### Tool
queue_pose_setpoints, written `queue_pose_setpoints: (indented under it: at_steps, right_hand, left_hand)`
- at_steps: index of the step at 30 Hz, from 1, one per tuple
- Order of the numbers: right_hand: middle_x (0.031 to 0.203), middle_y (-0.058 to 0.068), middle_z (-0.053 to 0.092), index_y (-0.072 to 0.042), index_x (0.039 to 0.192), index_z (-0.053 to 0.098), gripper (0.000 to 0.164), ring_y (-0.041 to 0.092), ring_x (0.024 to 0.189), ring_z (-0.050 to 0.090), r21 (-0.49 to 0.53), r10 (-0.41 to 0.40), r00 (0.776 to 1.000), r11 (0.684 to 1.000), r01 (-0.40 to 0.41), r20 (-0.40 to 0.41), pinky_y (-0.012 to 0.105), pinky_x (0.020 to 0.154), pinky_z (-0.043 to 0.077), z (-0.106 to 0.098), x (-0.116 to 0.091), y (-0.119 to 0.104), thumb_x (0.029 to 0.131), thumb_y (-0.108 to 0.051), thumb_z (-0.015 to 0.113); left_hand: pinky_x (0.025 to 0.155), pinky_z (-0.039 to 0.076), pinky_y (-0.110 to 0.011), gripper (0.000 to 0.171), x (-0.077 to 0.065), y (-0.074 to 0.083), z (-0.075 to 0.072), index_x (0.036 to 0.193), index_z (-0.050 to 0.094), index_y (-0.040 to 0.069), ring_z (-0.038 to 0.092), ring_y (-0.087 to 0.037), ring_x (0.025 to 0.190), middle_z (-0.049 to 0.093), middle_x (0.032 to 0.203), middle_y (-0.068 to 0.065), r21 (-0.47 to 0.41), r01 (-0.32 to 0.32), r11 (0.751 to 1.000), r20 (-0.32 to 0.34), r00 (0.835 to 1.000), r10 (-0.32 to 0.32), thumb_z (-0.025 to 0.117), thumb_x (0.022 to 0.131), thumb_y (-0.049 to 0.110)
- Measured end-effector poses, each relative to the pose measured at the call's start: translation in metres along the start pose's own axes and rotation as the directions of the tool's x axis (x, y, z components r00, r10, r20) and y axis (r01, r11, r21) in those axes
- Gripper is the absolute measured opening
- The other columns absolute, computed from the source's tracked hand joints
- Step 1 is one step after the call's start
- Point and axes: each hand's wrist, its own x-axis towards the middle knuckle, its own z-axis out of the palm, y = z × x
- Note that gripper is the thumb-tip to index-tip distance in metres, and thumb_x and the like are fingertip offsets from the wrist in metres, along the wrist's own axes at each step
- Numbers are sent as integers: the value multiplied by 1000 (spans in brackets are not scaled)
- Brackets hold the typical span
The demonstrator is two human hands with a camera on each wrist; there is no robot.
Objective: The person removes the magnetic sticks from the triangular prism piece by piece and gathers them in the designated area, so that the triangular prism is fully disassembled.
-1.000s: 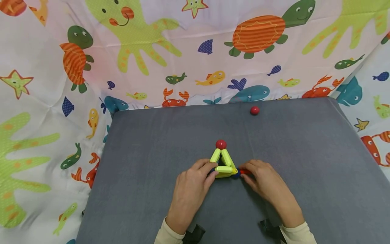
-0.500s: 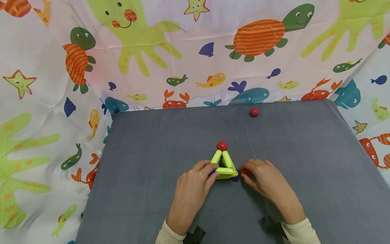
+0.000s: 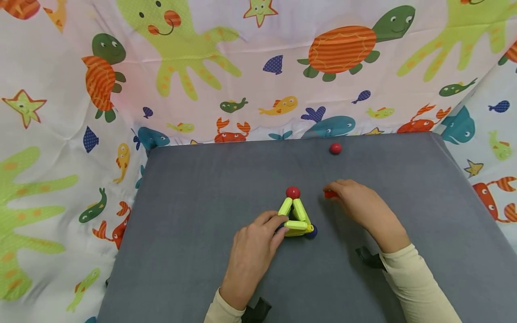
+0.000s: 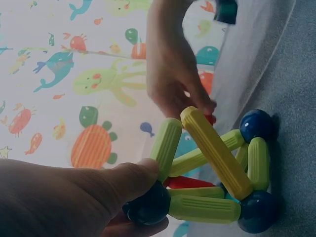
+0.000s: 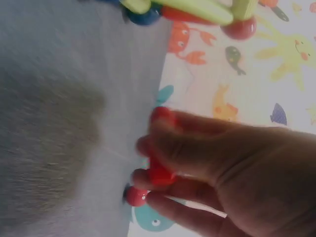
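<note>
A frame of magnetic rods and balls [image 3: 296,225] stands on the grey table, made of light green and yellow rods. Red ball [image 3: 292,192] tops its far corner in the head view, and a blue ball [image 3: 311,232] sits at its right corner. My left hand [image 3: 258,242] grips the left corner; in the left wrist view its thumb presses a green rod [image 4: 166,145] beside a blue ball [image 4: 149,205]. To the right of the frame and apart from it, my right hand [image 3: 359,204] pinches a red rod [image 5: 162,165] between thumb and fingers.
A loose red ball [image 3: 335,148] lies near the back edge of the grey table [image 3: 210,179]. A cloth printed with sea animals [image 3: 250,80] hangs behind the table and along its sides.
My right hand has pulled the red rod away from the blue ball at the right corner and moved it up and back to the right. The left hand stays on the frame.
</note>
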Motion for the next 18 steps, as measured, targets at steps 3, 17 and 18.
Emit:
queue_pose_setpoints:
  at_steps: [3,17,18]
  right_hand:
    - [104,8,74,-6,117,76,28,28,91,71,-24,-1,999,1000,2,37,51,82,61,-2,17,10,90,-1,83]
    - [109,14,71,-4,114,75,23,33,94,69,-88,-7,999,996,12,47,55,87,60,18,101,49,92,-2,81]
    - [108,15,72,-3,113,75,22,34,95,69,-92,-15,999,996,18,33,55,88,60,19,107,50,92,-2,81]
  left_hand:
    - [62,60,-35,24,0,0,0,120,79,22,75,-17,78,72,123,3,-4,0,1000,1,1000,0,80,97,29]
    - [63,61,-35,23,0,-3,-2,120,79,24,76,-17,81,72,124,4,2,6,1000,18,1000,-7,79,98,31]
    - [63,60,-35,23,0,-3,-2,120,79,24,76,-17,81,72,124,4,3,6,1000,18,1000,-6,79,98,31]
